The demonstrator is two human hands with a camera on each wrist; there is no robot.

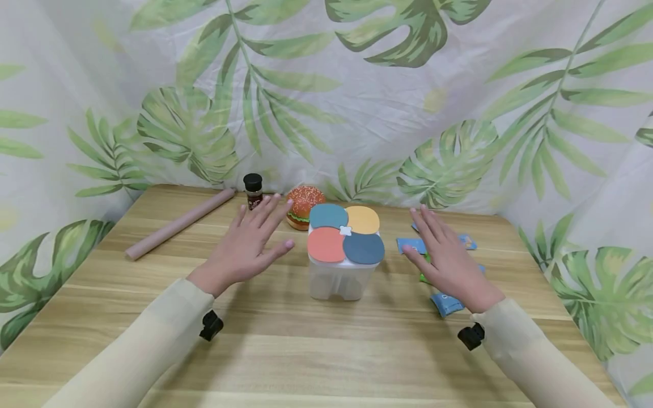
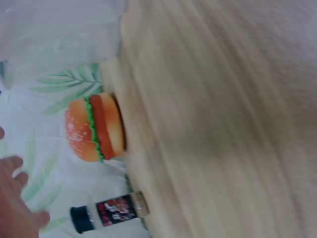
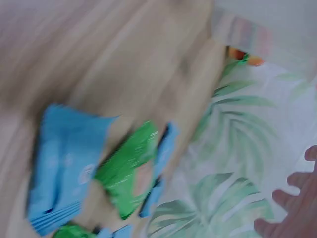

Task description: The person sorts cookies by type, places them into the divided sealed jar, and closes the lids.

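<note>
A clear plastic container (image 1: 336, 282) with four coloured lids, teal, yellow, coral and navy, stands upright mid-table. My left hand (image 1: 250, 241) is held above the table to its left, fingers spread and touching nothing. On the other side my right hand (image 1: 449, 258) hovers with its fingers extended, over several small blue and green packets (image 3: 69, 163). Behind the container's left edge sits a toy hamburger (image 1: 306, 205) with a sesame bun. A black-capped jar (image 1: 253, 190) stands beyond the left fingertips; in the left wrist view its dark label shows.
A pinkish-brown roll or tube (image 1: 181, 224) lies slantwise at the table's back left. The wooden table (image 1: 306, 351) ends at a leaf-patterned cloth (image 1: 367, 113) hanging behind and at both sides.
</note>
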